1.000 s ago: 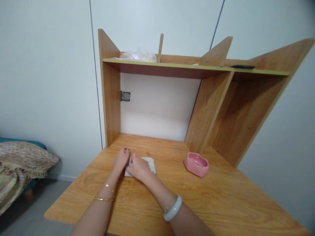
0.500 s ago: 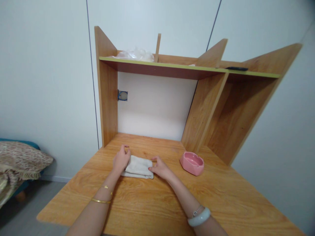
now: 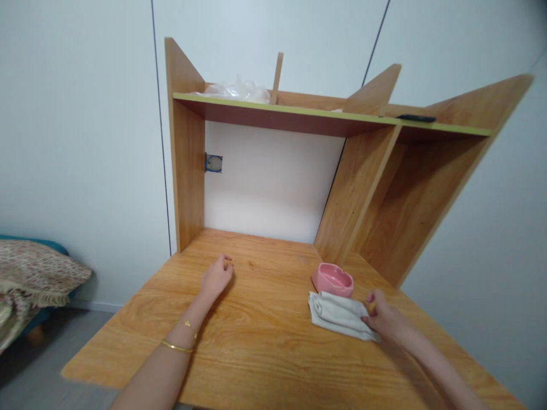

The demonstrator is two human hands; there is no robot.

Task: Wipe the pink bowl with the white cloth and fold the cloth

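A folded white cloth (image 3: 337, 314) lies on the wooden desk (image 3: 265, 336), just in front of a pink dish (image 3: 333, 279). My right hand (image 3: 382, 319) grips the cloth's right edge with closed fingers. My left hand (image 3: 216, 277) rests on the bare desk further left, fingers loosely curled with nothing visible in them, well apart from the cloth.
A wooden hutch (image 3: 359, 188) with a shelf stands at the desk's back; a plastic bag (image 3: 233, 90) and a dark flat object (image 3: 415, 118) lie on top. A wall socket (image 3: 213, 163) sits inside the hutch. A bed with a patterned blanket (image 3: 29, 276) is at far left.
My right hand has dragged the folded cloth from the desk's middle to the right, beside the pink dish. My left hand let go of it and stayed in place.
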